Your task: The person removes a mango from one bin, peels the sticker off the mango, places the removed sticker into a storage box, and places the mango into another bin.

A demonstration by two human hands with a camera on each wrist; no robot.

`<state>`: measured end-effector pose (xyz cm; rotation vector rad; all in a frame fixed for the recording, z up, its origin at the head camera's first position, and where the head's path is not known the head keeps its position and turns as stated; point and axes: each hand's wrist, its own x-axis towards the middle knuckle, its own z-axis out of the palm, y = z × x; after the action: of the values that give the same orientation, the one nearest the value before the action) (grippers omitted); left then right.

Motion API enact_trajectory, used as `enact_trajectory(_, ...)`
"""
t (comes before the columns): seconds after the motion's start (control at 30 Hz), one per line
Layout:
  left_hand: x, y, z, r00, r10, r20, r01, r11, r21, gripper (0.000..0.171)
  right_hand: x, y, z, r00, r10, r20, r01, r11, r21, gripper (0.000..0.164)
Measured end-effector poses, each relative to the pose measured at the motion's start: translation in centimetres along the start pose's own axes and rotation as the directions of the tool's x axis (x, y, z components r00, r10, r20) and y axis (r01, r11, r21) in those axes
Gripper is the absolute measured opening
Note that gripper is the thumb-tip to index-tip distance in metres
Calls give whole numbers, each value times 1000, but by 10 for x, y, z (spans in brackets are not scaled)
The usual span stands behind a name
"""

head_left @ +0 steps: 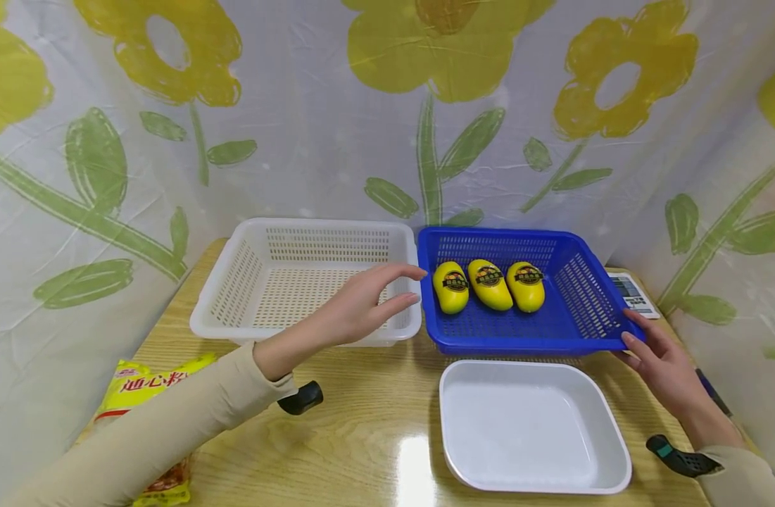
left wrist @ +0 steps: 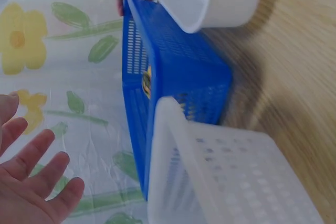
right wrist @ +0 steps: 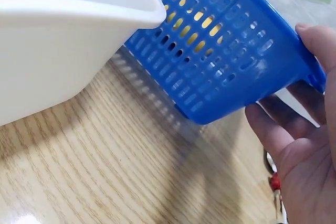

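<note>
The left arm slants in from the lower left, its sleeve (head_left: 172, 422) crossing over the bag (head_left: 124, 394) and the forearm reaching over the front of the white basket (head_left: 267, 227). The left hand (head_left: 364, 303) is free of any hold: its index finger and thumb reach toward the blue basket's left rim in the head view, and the left wrist view shows the fingers loosely spread in the air.

The right arm comes up from the lower right, bent inward at the wrist. The right hand (head_left: 669, 370) grasps the near right corner of the blue basket (head_left: 567, 306), thumb at the rim and fingers beneath it.

The blue basket is just beside the white one on the tabletop (head_left: 349, 440). Three mangoes (head_left: 490, 285) lie side by side in its left half. The tub (head_left: 520, 422) sits in front of it, and a device (head_left: 634, 294) lies past its right side.
</note>
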<state>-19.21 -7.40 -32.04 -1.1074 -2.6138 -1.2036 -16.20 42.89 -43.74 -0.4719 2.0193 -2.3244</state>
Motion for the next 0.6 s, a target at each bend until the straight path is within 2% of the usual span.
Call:
enact_trajectory(0.17,23,7,9,996,-85,4,85,990,-115,33,-2,0,-1,999,32,-23,-33,999,-19,52)
enact_trajectory(0.3,45,10,22,979,-204,13,203,964,-170,34,-2,1,-1,1000,23,-21,-23,1000,-2,52)
enact_trajectory(0.43,70,6,37,953,-299,45,302,937,-173,37,0,3,0,1000,7,-15,-6,1000,21,52)
enact_trajectory(0.5,84,4,46,935,-352,46,354,914,-197,37,0,2,0,1000,13,-20,-13,1000,18,52)
enact_trajectory(0.6,104,0,62,901,-433,13,422,871,-254,37,-1,0,-1,999,22,-27,-22,1000,10,52)
